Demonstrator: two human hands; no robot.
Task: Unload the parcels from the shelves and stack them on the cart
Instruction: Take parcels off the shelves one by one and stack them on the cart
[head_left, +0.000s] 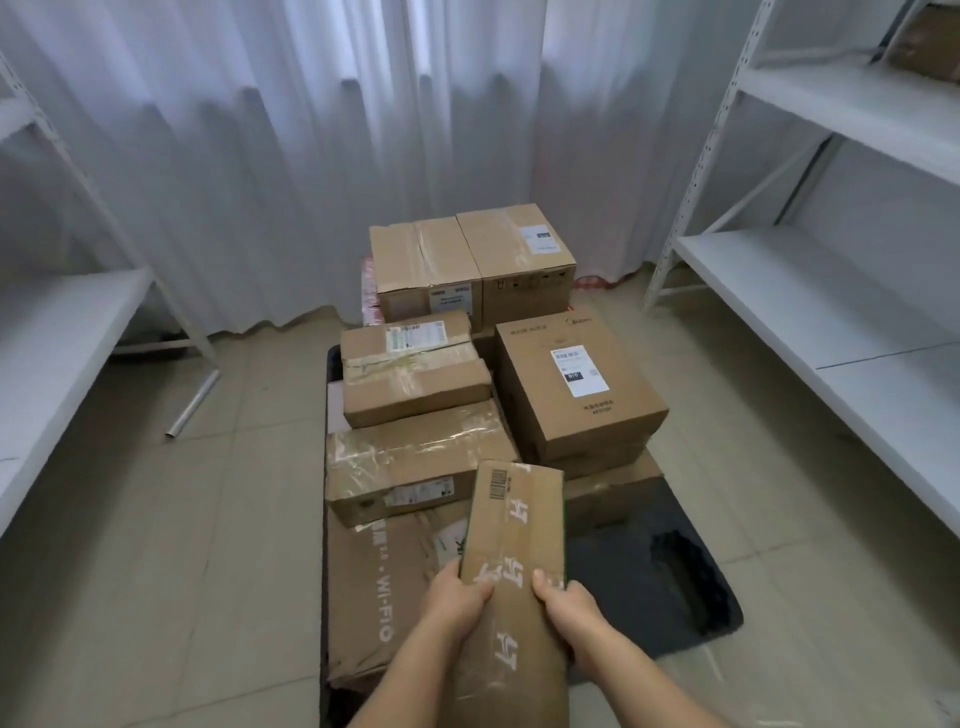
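Note:
I hold a long narrow cardboard parcel (511, 566) lengthwise over the near end of the cart. My left hand (454, 597) grips its left edge and my right hand (566, 605) grips its right edge. Below lies the black cart deck (649, 577), its near right part bare. Several brown parcels are stacked on the cart: a flat wide box with "Wi-Fi" print (374, 582), two taped boxes (410, 467) (413, 371) on the left, a labelled square box (576, 389) on the right, and two boxes (426, 265) (519, 260) at the far end.
White metal shelves stand on the left (57, 332) and right (810, 296). One brown parcel (930, 47) sits on the upper right shelf. A metal tube (192, 405) lies on the tiled floor at the left. White curtains hang behind the cart.

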